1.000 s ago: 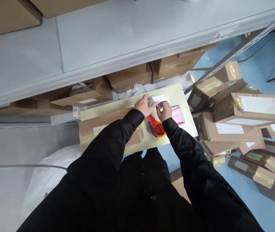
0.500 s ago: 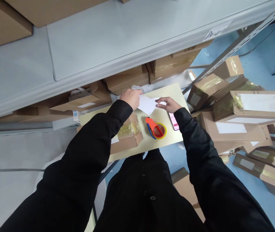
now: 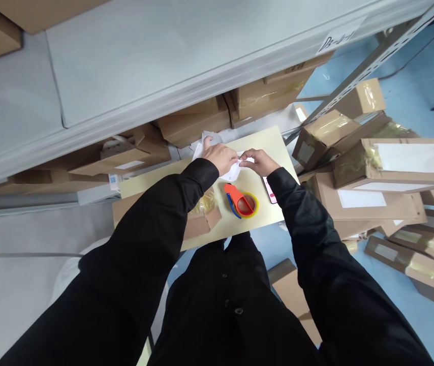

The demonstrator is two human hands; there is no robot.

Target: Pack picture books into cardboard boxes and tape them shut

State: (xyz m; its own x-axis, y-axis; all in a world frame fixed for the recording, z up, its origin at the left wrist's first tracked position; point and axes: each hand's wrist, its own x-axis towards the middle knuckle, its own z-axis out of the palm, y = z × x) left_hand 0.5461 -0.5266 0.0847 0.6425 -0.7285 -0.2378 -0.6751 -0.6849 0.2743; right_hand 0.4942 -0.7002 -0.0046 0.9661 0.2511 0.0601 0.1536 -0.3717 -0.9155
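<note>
Both hands, left [image 3: 220, 156] and right [image 3: 259, 161], gripped the white paper [image 3: 232, 172] between their fingers, above the tape dispenser [image 3: 242, 200] on the pale board [image 3: 253, 219]. The phone [image 3: 270, 191] lay right of the dispenser, partly under the right sleeve; the taped carton [image 3: 202, 216] lay left of it.

Nearest the landmark, the pale yellow board [image 3: 255, 219], the tape dispenser [image 3: 237, 195] on it is orange-red with a blue strip and a ring of yellow tape [image 3: 255, 204], and right of that the phone [image 3: 269, 190] shows a pink and white screen. The carton [image 3: 202, 223] at the board's left is plain brown under yellowish tape. Beyond the board the shelf [image 3: 144, 61] is pale grey, and the floor [image 3: 423, 96] to its right is light blue.
</note>
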